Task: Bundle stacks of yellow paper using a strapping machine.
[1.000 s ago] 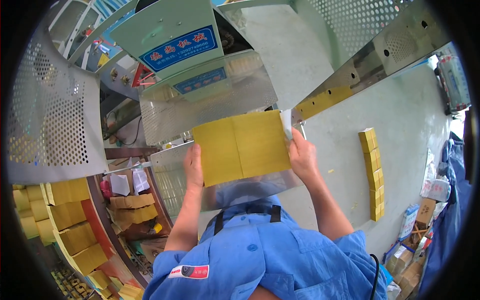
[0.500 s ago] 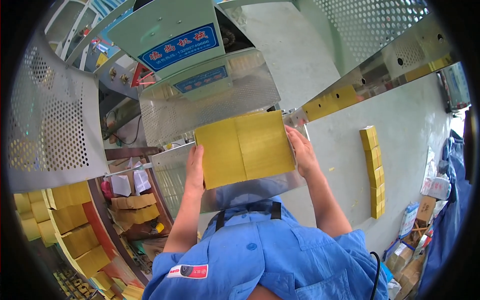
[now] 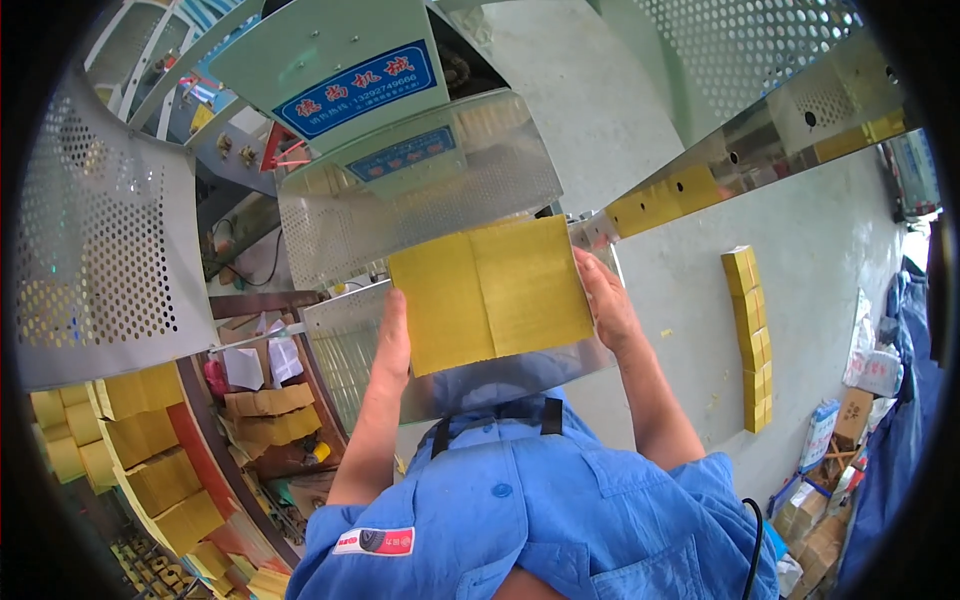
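Note:
Between my hands is a yellow paper stack [image 3: 490,295], broad and rectangular, with a seam or crease across its middle. Only its top face shows, so its thickness is hidden. My left hand [image 3: 396,332] presses its left side, and my right hand [image 3: 604,300] grips the right side, fingers partly hidden behind the edge. Under the stack lies a shiny metal tray [image 3: 345,345]. Just beyond it slopes a perforated metal guard [image 3: 420,200] on a pale green machine [image 3: 340,50].
A long metal rail [image 3: 740,165] runs off to the far right. On the grey floor, a row of yellow paper bundles [image 3: 750,340] lies at right. Yellow stacks [image 3: 150,435] fill a shelf at lower left. A perforated panel [image 3: 110,230] stands left; boxes [image 3: 815,515] lie lower right.
Both hands keep their hold on the yellow paper stack, which has barely moved. The view has shifted very slightly.

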The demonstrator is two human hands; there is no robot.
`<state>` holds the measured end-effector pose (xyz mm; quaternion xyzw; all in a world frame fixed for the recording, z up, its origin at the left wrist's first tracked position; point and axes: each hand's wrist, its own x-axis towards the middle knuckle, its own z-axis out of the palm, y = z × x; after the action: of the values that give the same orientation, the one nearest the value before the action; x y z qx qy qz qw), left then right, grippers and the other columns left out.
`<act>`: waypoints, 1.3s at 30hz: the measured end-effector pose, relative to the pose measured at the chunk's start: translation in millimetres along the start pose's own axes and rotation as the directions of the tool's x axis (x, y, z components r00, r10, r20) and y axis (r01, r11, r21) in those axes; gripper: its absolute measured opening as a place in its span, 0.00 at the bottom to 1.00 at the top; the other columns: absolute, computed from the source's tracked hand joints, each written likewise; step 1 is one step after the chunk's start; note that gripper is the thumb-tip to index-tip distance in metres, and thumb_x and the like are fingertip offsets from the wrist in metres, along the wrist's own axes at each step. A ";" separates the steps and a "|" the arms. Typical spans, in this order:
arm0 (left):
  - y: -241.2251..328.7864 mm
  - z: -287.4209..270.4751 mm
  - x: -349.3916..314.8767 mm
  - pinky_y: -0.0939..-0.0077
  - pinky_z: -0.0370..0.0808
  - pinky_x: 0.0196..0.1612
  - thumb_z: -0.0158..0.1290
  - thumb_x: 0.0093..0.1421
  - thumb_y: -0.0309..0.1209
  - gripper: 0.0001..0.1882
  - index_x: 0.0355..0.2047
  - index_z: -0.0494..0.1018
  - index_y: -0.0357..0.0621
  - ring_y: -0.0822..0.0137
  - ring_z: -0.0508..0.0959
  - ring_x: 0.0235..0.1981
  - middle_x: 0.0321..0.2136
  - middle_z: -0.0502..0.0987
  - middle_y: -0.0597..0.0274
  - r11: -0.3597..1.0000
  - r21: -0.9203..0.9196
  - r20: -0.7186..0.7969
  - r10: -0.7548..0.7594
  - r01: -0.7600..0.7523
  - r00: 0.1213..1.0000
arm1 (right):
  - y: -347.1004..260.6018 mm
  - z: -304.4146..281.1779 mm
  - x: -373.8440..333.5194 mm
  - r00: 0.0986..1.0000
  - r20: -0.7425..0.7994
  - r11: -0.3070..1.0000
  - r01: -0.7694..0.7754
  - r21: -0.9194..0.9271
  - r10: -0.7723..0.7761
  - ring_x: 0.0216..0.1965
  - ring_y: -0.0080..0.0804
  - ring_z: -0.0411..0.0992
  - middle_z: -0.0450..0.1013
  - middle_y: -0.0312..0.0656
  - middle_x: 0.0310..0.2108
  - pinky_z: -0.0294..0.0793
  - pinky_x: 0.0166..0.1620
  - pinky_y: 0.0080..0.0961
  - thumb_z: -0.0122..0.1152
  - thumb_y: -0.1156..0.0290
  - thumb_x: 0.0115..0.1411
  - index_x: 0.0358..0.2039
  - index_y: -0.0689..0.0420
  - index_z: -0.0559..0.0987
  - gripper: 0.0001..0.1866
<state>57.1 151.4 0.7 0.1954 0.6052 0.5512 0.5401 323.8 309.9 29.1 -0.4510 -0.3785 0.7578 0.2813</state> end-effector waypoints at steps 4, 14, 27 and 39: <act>-0.2 0.7 0.9 0.71 0.72 0.55 0.34 0.69 0.62 0.39 0.64 0.60 0.40 0.65 0.73 0.55 0.57 0.70 0.58 0.998 -0.058 0.012 -0.030 0.030 0.999 | 2.3 -5.4 1.6 0.997 0.058 0.992 0.055 -0.112 -0.049 0.60 0.30 0.65 0.69 0.41 0.59 0.62 0.62 0.27 0.52 0.59 0.69 0.63 0.61 0.68 0.27; -15.3 -6.8 8.7 0.68 0.68 0.59 0.32 0.70 0.60 0.39 0.66 0.58 0.39 0.63 0.69 0.59 0.60 0.67 0.56 0.997 0.034 -0.014 0.069 -0.068 0.998 | 11.4 -6.7 -5.5 0.989 0.120 0.994 0.090 -0.063 -0.082 0.63 0.29 0.62 0.66 0.41 0.62 0.60 0.64 0.26 0.51 0.66 0.69 0.66 0.61 0.64 0.27; 12.1 -16.2 8.8 0.70 0.66 0.60 0.37 0.70 0.58 0.37 0.61 0.64 0.36 0.64 0.70 0.57 0.58 0.70 0.56 0.933 0.361 0.001 -0.004 0.003 1.000 | 8.3 -12.9 7.6 0.996 0.090 0.999 -0.018 0.032 0.015 0.59 0.27 0.66 0.71 0.41 0.58 0.65 0.59 0.23 0.49 0.65 0.70 0.63 0.62 0.67 0.24; 17.1 23.2 -41.8 0.71 0.65 0.59 0.45 0.69 0.32 0.23 0.61 0.62 0.36 0.66 0.71 0.54 0.53 0.71 0.59 0.960 -0.051 -0.101 0.268 -0.274 0.958 | 2.0 12.7 4.8 0.953 0.183 0.966 0.219 0.139 -0.242 0.51 0.22 0.70 0.74 0.39 0.52 0.66 0.56 0.21 0.52 0.76 0.65 0.56 0.60 0.73 0.18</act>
<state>85.3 132.5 38.5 0.2330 0.5791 0.6479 0.4365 310.2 308.5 29.0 -0.3087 -0.4096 0.7817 0.3548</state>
